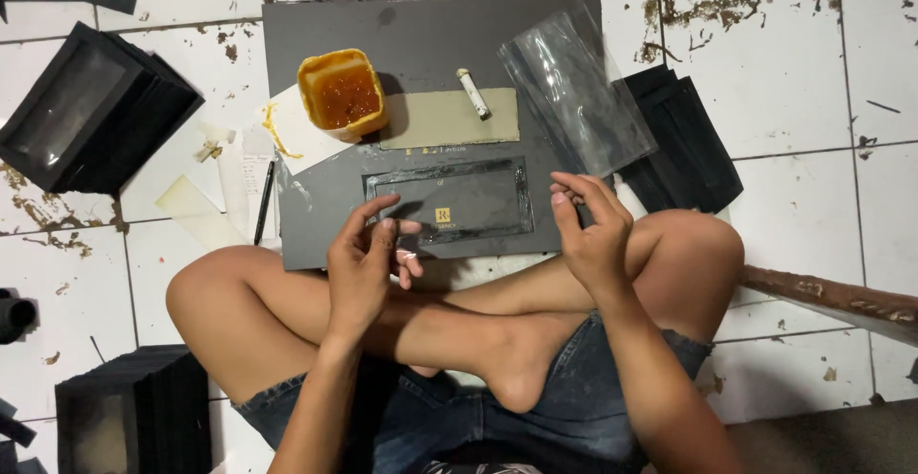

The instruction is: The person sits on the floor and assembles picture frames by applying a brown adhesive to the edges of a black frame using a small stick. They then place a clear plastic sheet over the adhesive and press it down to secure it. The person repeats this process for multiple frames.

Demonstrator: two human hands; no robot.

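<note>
1. Dark grey card sheet with window cut-out point(449, 204): lies flat on the tiled floor point(813, 101) just ahead of the crossed legs; its long axis runs left to right.
2. Left hand point(363, 264): half open, fingers curled, fingertips at the sheet's near-left edge; whether it grips anything cannot be told.
3. Right hand point(591, 230): loosely open, fingertips touching the window's right end; nearer the cut-out.
4. Orange glue tub point(342, 93) and clear film point(574, 91): beyond the sheet, well apart from both hands.
</note>
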